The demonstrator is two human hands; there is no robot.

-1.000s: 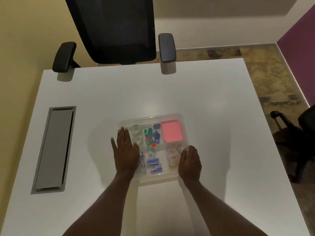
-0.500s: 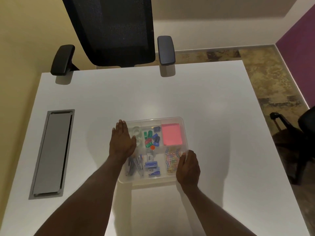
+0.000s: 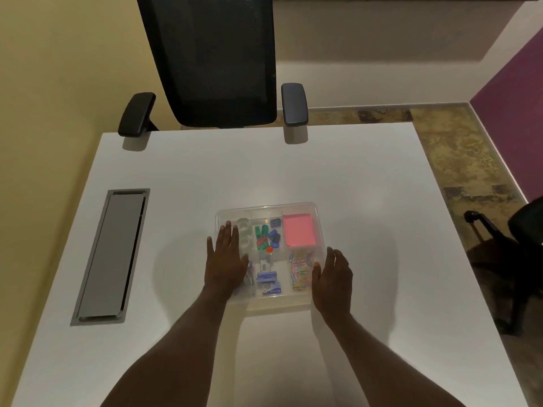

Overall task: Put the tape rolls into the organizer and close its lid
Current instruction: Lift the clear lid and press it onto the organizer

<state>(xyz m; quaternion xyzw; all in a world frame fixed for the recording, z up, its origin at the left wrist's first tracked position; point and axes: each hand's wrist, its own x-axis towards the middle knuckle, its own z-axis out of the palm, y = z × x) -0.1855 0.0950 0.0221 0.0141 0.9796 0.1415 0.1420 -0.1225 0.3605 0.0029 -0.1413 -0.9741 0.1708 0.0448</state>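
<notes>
A clear plastic organizer (image 3: 318, 218) with its transparent lid on top lies on the white table. Two clear tape rolls (image 3: 244, 232) show through the lid in its far left compartment. Beside them are green and blue clips, a pink sticky-note pad (image 3: 298, 230), coloured paper clips and blue staple boxes. My left hand (image 3: 225, 261) lies flat, palm down, on the left part of the lid, fingers spread. My right hand (image 3: 333, 274) rests at the near right corner of the organizer, fingers extended, holding nothing.
A grey metal cable hatch (image 3: 111, 255) is set into the white table (image 3: 367, 201) on the left. A black office chair (image 3: 214, 60) stands at the far edge. Another dark chair (image 3: 517, 245) stands off the right edge.
My left hand slid from the far left of the lid back toward me along its left side. My right hand opened out at the near right corner. The view shifted slightly.
</notes>
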